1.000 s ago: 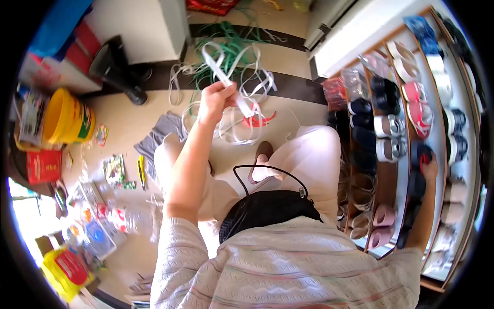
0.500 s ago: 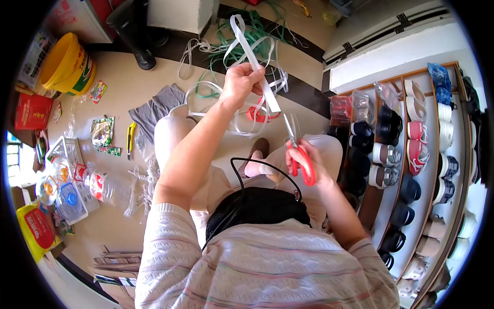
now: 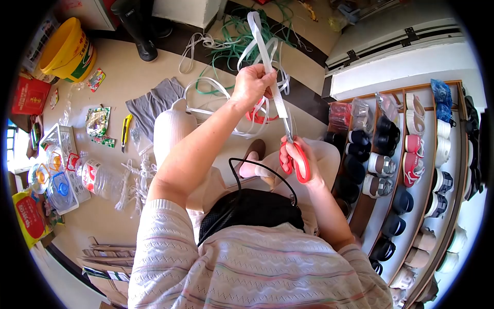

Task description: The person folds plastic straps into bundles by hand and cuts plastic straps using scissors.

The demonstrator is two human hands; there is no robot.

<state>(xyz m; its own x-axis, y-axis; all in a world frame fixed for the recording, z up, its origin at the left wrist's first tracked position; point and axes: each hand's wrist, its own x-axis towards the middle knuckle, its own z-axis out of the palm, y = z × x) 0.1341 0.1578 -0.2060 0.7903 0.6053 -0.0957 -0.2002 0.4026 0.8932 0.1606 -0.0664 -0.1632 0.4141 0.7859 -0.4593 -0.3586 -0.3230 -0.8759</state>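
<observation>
My left hand [image 3: 252, 86] pinches a flat white packing strap [image 3: 262, 49], which loops over at its far end. The strap's short end points down toward me. Around the red handles of a pair of scissors [image 3: 304, 166] my right hand [image 3: 294, 157] is closed. The scissors' blades point up at the strap's lower end; whether they touch it I cannot tell. Beyond my left hand, more white strap curls over the floor beside a tangle of green strap [image 3: 234, 44]. A red strap ring [image 3: 257, 116] lies partly hidden behind the white loops.
At right stands a shoe rack [image 3: 363, 216] full of shoes. Leftward on the floor are a yellow bucket [image 3: 69, 54], a yellow cutter knife [image 3: 126, 131], a grey cloth [image 3: 157, 105] and a white basket [image 3: 77, 177] with plastic bottles. A black bag [image 3: 247, 211] rests on my lap.
My left hand and the strap have shifted right and slightly down in view. The scissors have moved left, and their blades now stand closer to the strap's end.
</observation>
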